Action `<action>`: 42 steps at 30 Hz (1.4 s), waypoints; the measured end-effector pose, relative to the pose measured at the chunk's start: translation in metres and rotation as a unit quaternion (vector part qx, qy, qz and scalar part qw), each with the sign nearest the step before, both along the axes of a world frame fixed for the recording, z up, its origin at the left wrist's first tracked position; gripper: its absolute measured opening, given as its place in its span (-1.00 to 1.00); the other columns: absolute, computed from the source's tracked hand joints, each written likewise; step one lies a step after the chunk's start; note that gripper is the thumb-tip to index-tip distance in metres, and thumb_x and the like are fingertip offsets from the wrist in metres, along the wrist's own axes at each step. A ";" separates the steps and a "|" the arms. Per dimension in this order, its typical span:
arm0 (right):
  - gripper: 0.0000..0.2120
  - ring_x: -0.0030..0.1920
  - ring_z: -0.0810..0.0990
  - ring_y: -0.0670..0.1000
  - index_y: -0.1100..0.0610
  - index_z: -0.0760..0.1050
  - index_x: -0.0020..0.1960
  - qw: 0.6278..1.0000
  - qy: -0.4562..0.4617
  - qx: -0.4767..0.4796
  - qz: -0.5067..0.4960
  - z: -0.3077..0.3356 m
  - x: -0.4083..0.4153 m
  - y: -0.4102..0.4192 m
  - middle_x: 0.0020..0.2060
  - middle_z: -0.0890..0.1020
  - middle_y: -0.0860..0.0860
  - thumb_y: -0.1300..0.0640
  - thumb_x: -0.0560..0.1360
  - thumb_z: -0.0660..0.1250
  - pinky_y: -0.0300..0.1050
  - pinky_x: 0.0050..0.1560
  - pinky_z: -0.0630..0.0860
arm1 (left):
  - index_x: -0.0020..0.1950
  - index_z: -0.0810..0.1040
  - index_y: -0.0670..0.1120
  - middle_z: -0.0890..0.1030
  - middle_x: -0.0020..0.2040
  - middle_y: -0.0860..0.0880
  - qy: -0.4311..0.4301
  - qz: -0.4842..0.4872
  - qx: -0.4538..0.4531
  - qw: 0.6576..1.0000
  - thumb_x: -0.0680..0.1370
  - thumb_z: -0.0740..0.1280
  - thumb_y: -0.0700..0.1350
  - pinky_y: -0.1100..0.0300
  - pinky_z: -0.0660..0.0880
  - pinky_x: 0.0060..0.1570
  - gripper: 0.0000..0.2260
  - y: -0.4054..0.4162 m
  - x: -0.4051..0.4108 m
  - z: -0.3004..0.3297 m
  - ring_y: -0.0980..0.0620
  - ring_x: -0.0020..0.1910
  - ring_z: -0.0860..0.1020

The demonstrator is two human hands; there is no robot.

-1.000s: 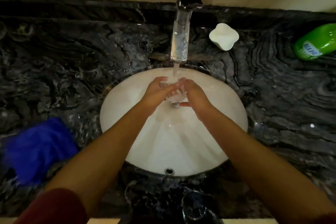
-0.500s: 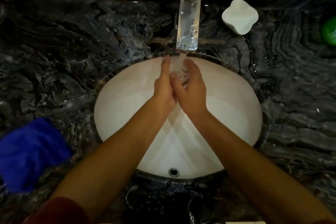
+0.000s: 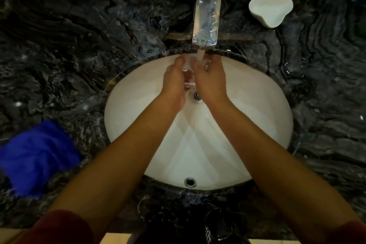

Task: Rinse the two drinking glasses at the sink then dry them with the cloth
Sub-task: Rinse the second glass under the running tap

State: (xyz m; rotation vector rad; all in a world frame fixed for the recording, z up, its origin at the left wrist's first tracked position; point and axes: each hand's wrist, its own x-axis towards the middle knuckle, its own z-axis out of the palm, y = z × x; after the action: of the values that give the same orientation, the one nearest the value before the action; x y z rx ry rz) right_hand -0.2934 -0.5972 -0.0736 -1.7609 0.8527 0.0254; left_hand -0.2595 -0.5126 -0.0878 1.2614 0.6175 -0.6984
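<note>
The small clear drinking glass (image 3: pixel 188 77) sits between the two hands under the thin stream of water (image 3: pixel 200 56), its long axis seemingly running away from the person toward the spout, though glare and blur hide its rim. The left hand (image 3: pixel 174 79) flanks it on one side and the right hand (image 3: pixel 210 79) on the other, equally near; their fingers (image 3: pixel 179 63) curl around and cup it. Below them lies the white oval sink basin (image 3: pixel 257 109); the transparent tap spout (image 3: pixel 207 12) hangs just beyond the fingertips. A crumpled blue cloth (image 3: pixel 37 156) waits on the dark marbled tabletop (image 3: pixel 79 45), well left of the fingers.

faucet (image 3: pixel 207 12) overhanging basin (image 3: pixel 257 125) rear, cloth (image 3: pixel 37 156) left, soap dish (image 3: pixel 270 5) right
</note>
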 end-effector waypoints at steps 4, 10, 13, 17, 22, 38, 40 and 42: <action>-0.53 0.10 0.63 0.00 0.09 0.43 0.34 0.987 -0.119 -0.102 0.042 -0.009 -0.022 0.006 0.18 0.59 0.05 -0.14 0.53 0.31 -0.13 -0.02 0.57 | 0.23 0.66 -0.06 0.76 0.03 -0.08 0.000 -0.021 0.041 0.999 0.69 0.14 0.17 0.13 0.62 -0.11 -0.57 -0.001 -0.006 0.003 -0.02 -0.02 0.73; -0.77 -0.22 0.58 -0.07 -0.01 0.42 0.08 0.989 -0.042 -0.110 0.094 -0.004 -0.007 -0.008 -0.23 0.57 -0.15 -0.15 0.61 0.24 -0.09 -0.24 0.44 | 0.22 0.57 -0.11 0.63 -0.19 -0.04 -0.012 -0.118 0.010 0.993 0.61 0.25 0.16 0.23 0.41 -0.38 -0.62 0.013 -0.002 0.010 0.08 -0.38 0.57; -0.75 -0.16 0.61 -0.02 0.01 0.47 0.05 0.997 0.040 -0.022 0.059 0.000 0.003 -0.006 -0.16 0.63 -0.09 -0.16 0.64 0.19 -0.04 -0.13 0.52 | 0.35 0.45 -0.15 0.64 -0.06 -0.10 -0.078 -0.079 0.069 0.991 0.66 0.24 0.06 0.28 0.38 -0.49 -0.64 0.008 -0.007 0.009 0.10 -0.39 0.61; -0.62 -0.44 0.44 -0.03 0.04 0.56 -0.08 0.945 0.166 0.277 -0.044 -0.003 0.010 -0.010 -0.28 0.58 -0.01 -0.14 0.64 0.08 -0.20 -0.43 0.33 | 0.23 0.43 -0.04 0.57 0.15 -0.10 -0.258 -0.121 0.176 0.942 0.61 0.35 -0.12 0.28 0.51 -0.15 -0.78 0.014 -0.019 0.002 0.05 0.00 0.62; -0.62 -0.58 0.27 -0.01 0.08 0.46 -0.28 0.897 0.209 0.384 0.070 -0.009 0.024 -0.033 -0.41 0.45 0.05 -0.06 0.60 0.07 -0.34 -0.55 0.13 | 0.23 0.51 -0.18 0.51 0.17 -0.14 -0.508 -0.220 0.244 0.796 0.48 0.47 -0.17 0.14 0.52 -0.01 -0.65 0.023 -0.015 -0.013 -0.12 0.09 0.55; -0.80 0.00 0.59 0.07 0.16 0.63 0.06 0.923 -0.186 -0.238 0.237 -0.021 -0.025 -0.004 -0.01 0.65 0.10 0.10 0.58 0.27 -0.10 -0.11 0.47 | 0.01 0.58 -0.06 0.60 -0.28 -0.03 0.167 -0.103 -0.041 0.980 0.61 0.18 0.02 0.31 0.43 -0.48 -0.77 0.020 -0.008 0.014 0.05 -0.41 0.54; -0.81 -0.08 0.60 0.06 0.17 0.59 0.02 0.955 -0.116 -0.187 0.201 -0.019 -0.016 -0.009 -0.05 0.65 0.11 0.14 0.62 0.22 -0.11 -0.14 0.44 | 0.07 0.58 -0.09 0.62 -0.29 -0.04 0.094 -0.119 0.013 0.988 0.62 0.19 0.04 0.28 0.41 -0.48 -0.74 0.016 -0.011 0.014 0.03 -0.43 0.53; -0.79 -0.09 0.62 0.14 0.13 0.51 -0.13 0.981 0.012 -0.106 0.162 -0.012 0.000 -0.014 -0.13 0.65 0.12 0.15 0.64 0.19 -0.07 -0.14 0.46 | 0.20 0.54 -0.08 0.67 -0.17 -0.03 -0.020 -0.150 0.100 0.983 0.64 0.20 0.04 0.24 0.46 -0.44 -0.74 0.012 -0.016 0.011 0.04 -0.38 0.62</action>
State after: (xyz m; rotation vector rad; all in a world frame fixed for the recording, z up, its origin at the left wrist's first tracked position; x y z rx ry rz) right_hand -0.2938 -0.6114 -0.0854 -2.0895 0.5943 0.1766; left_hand -0.2750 -0.5006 -0.0764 1.5711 0.4769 -0.8738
